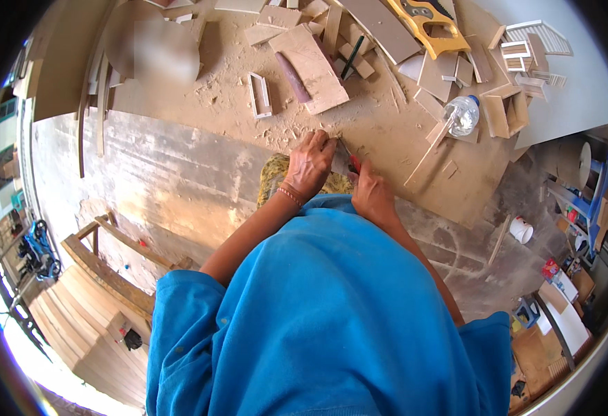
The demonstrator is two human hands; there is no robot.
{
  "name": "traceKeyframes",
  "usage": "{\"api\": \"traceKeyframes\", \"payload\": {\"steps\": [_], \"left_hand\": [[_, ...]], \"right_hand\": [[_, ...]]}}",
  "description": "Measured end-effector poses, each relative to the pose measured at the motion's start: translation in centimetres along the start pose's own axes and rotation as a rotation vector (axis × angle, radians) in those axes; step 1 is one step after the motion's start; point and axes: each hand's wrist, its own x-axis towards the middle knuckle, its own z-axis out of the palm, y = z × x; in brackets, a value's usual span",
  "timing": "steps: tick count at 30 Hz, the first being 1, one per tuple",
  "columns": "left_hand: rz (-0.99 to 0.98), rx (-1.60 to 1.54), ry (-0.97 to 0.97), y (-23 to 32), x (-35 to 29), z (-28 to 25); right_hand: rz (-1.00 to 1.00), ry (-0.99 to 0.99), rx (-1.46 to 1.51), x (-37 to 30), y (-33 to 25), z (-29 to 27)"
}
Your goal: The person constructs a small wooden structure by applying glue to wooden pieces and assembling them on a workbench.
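Close in front of my blue shirt, my left hand (pixel 309 165) is closed, its fingertips pressed together at the edge of the dusty work board (pixel 380 152). What lies in its fingers is too small to make out. Just to the right, my right hand (pixel 375 195) is wrapped round a red-handled knife (pixel 354 163). Its thin blade points up and left toward the left fingertips. Pale wood shavings (pixel 290 133) lie scattered just beyond both hands. A small white-edged wooden frame (pixel 259 96) rests on the board farther left.
Wood offcuts (pixel 311 66) pile up at the far side, with a yellow-handled saw (pixel 434 35) to their right. A clear plastic bottle (pixel 462 116) and an open wooden box (pixel 507 114) stand at right. A wooden trestle (pixel 99 260) is at lower left, a white bucket (pixel 521 230) at right.
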Motion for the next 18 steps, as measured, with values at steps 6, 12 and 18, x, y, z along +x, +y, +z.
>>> {"api": "traceKeyframes", "payload": {"steps": [6,12,18], "left_hand": [[-0.016,-0.015,0.028,0.26,0.10,0.40],[-0.050,0.002,0.028,0.49,-0.02,0.40],[-0.064,0.019,0.008,0.74,-0.03,0.19]], "right_hand": [[-0.056,0.065,0.039,-0.35,0.36,0.29],[-0.078,0.033,0.071,-0.33,0.61,0.17],[-0.035,0.017,-0.016,-0.55,-0.09,0.12]]}}
